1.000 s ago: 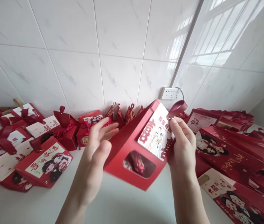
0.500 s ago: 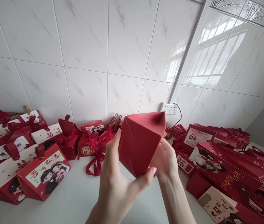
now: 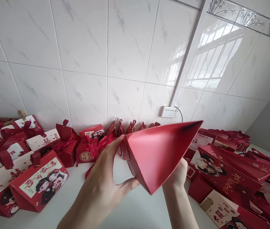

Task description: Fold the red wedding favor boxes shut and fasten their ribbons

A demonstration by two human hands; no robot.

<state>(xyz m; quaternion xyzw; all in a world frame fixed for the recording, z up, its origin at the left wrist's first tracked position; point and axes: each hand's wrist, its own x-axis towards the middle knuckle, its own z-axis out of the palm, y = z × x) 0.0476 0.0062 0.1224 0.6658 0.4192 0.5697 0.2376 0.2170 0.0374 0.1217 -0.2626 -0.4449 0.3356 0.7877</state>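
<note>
A red folded-card gift box [image 3: 158, 149] is held up in front of me above the white table, its broad triangular side facing me. My left hand [image 3: 106, 171] grips its left edge, with fingers behind the upper left corner and the thumb near the lower left edge. My right hand [image 3: 177, 175] holds it from behind on the right; most of those fingers are hidden by the box. Left of my hands stands a red box with a cartoon couple [image 3: 41, 181].
Red and white gift boxes with ribbon handles crowd the left. Flattened red boxes [image 3: 230, 165] are stacked at the right. A white power strip [image 3: 169, 111] with a dark cable is against the tiled wall [image 3: 84, 41]. The white tabletop [image 3: 135, 206] shows below my hands.
The red box has turned and tilted, so a broad triangular side now faces me instead of the slit-marked panel. My left hand has moved slightly left; the view has shifted a little.
</note>
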